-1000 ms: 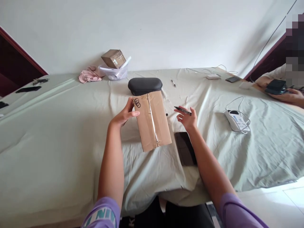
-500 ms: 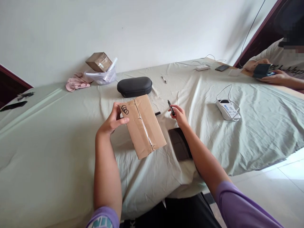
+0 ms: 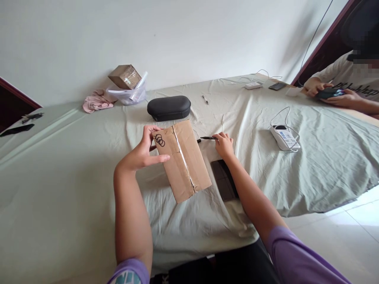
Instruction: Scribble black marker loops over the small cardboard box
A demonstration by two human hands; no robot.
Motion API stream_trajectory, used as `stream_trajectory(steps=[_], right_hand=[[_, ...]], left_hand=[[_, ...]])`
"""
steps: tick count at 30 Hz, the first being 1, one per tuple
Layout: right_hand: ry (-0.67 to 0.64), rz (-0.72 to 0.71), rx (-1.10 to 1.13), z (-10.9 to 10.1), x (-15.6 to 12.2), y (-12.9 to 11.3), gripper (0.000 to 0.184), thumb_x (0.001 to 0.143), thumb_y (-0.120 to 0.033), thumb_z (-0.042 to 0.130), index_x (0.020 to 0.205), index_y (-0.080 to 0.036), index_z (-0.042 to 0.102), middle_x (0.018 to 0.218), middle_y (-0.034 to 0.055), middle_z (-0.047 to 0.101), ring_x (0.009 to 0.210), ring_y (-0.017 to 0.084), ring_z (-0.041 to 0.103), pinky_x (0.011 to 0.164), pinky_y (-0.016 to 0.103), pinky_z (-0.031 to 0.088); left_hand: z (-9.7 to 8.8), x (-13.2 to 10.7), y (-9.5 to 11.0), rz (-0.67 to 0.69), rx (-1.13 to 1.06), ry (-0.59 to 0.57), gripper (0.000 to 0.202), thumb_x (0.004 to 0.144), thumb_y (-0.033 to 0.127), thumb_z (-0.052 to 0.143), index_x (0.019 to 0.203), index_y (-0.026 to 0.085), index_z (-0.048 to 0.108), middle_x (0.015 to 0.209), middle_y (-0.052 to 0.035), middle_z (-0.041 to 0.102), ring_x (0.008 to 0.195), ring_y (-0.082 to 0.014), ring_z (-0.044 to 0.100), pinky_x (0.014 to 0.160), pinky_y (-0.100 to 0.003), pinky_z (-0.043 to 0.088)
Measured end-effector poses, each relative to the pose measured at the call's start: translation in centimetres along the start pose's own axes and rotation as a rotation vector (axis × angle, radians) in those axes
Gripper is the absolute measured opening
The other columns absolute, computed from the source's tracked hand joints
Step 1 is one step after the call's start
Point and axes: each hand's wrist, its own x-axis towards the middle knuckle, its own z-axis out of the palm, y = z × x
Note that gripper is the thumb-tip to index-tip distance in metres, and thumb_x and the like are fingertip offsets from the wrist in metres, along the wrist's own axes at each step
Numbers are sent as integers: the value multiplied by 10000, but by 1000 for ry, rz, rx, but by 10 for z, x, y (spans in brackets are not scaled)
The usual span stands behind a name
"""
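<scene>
A flat brown cardboard box (image 3: 183, 161) with a taped seam lies on the table's pale green cloth (image 3: 74, 169). Black rings are drawn on its far left corner. My left hand (image 3: 145, 152) grips that corner, thumb lying along the top face. My right hand (image 3: 224, 144) rests on the cloth to the right of the box and holds a black marker (image 3: 207, 138), tip pointing left toward the box. A small black cap (image 3: 198, 140) lies by the marker's tip. A dark flat tablet (image 3: 223, 179) lies under my right forearm.
A black oval case (image 3: 168, 107) lies behind the box. Farther back are a pink cloth (image 3: 96, 101), a plastic tub (image 3: 127, 96) with a small carton (image 3: 124, 76), and a pen (image 3: 204, 99). A white device with cable (image 3: 283, 136) lies right. Another person's hands (image 3: 328, 92) hold a phone at far right.
My right hand has lowered onto the cloth and turned the marker to lie level, tip toward the box. My left hand has shifted its hold on the box corner. The camera has swung left.
</scene>
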Motion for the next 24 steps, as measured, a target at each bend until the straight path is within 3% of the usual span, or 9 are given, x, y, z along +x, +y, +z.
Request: stream_trajectory(steps=[6,15,24], right_hand=[[-39,99,-36,1,0,-1,483,1018,-142,411,1294,-264,788,1318,173,697,1265,382,473,1039,533,358],[-102,45,-50,7,2,-2,478,1040,-195,445,1361,-299,783,1294,164,684,1264,385,474,1054,538,375],[-161,-12,-70,6,3,-4,474,1041,-211,466,1385,-273,785,1275,175,699,1240,386,528,1027,513,408]], left_hand=[[0,-2,4,-17,-14,-21,787,738,445,913,1280,310,358,1230,-54,457,1102,-249,574,905,-400,578],[0,-3,8,-73,-15,-41,826,705,440,913,1263,310,317,1311,-84,452,1222,-301,570,938,-415,585],[-2,-4,7,-81,-30,-51,804,731,429,897,1271,323,310,1324,-75,452,1243,-291,561,957,-410,582]])
